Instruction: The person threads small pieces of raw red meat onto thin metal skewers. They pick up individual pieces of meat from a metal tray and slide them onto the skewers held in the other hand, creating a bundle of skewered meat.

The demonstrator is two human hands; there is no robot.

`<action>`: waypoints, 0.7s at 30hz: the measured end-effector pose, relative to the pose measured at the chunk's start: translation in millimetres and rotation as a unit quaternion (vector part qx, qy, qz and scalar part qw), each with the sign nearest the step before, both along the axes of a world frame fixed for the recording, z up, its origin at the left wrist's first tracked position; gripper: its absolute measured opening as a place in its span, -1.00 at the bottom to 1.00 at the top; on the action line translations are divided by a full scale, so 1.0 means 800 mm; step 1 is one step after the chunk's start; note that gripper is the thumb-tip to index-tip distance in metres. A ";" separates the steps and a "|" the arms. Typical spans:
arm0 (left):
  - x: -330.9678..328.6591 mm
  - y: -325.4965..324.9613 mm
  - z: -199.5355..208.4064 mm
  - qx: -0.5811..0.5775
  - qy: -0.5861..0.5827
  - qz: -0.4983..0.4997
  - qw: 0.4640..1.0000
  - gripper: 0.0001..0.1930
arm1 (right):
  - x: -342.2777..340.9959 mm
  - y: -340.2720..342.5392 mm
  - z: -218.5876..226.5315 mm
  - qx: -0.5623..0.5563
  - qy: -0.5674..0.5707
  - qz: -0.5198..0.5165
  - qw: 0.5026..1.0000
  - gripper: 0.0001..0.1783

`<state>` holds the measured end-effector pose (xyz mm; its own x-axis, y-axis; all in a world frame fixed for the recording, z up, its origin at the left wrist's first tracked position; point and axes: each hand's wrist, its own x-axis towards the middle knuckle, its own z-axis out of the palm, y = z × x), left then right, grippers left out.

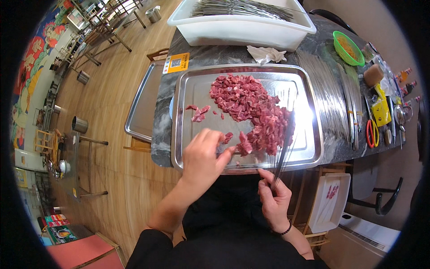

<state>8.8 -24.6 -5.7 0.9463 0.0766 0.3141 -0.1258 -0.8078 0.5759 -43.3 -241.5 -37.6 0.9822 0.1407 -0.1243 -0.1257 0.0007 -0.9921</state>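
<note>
Presently, the right bare hand (274,197) is closed around a bundle of thin, straight metal skewers (283,154), which rises over the near rim of a shiny rectangular steel tray (190,92). The left bare hand (202,154) is curled above this tray; I cannot tell whether it grips anything. Beyond it, small red raw-meat pieces (242,98) lie heaped in the tray. Farther stands a white rectangular plastic tub (242,33).

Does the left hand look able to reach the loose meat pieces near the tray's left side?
Probably yes: the loose meat pieces lie on the tray just beyond the left hand, with nothing visible between.
</note>
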 end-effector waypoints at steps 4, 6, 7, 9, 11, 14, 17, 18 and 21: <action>0.032 0.014 -0.025 0.179 -0.043 -0.004 0.983 -0.81 | -0.001 -0.007 0.004 -0.002 0.023 -0.001 1.000 -0.60; 0.036 0.021 -0.019 0.076 0.002 0.003 0.997 -0.81 | -0.002 -0.012 0.003 -0.018 0.012 0.009 1.000 -0.61; 0.036 0.027 -0.016 0.027 0.023 0.008 0.999 -0.81 | -0.002 -0.014 0.002 -0.025 0.004 0.015 1.000 -0.62; 0.033 0.038 -0.013 -0.260 0.094 0.006 0.961 -0.83 | -0.001 -0.016 0.005 -0.043 -0.022 0.034 0.998 -0.62; 0.026 0.039 -0.006 -0.543 0.179 0.030 0.820 -0.80 | -0.002 -0.017 0.009 -0.059 -0.044 0.052 0.996 -0.63; 0.017 0.033 0.003 -0.646 0.150 -0.012 0.749 -0.79 | -0.002 -0.016 0.015 -0.071 -0.047 0.069 0.994 -0.61; 0.010 0.024 0.001 -0.660 0.115 -0.022 0.742 -0.80 | -0.003 -0.015 0.016 -0.078 -0.052 0.071 0.993 -0.58; 0.009 0.022 0.000 -0.651 0.102 -0.020 0.752 -0.80 | -0.001 -0.015 0.018 -0.084 -0.061 0.076 0.992 -0.57; 0.007 0.018 0.004 -0.667 0.099 -0.004 0.739 -0.84 | -0.002 -0.015 0.019 -0.087 -0.063 0.079 0.991 -0.56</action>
<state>14.3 -10.1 -2.6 0.9657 0.1874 -0.1794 0.0650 0.4947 0.8666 -44.8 -253.5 -22.7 0.9588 0.2817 -0.0374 0.0148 -0.1808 -0.9834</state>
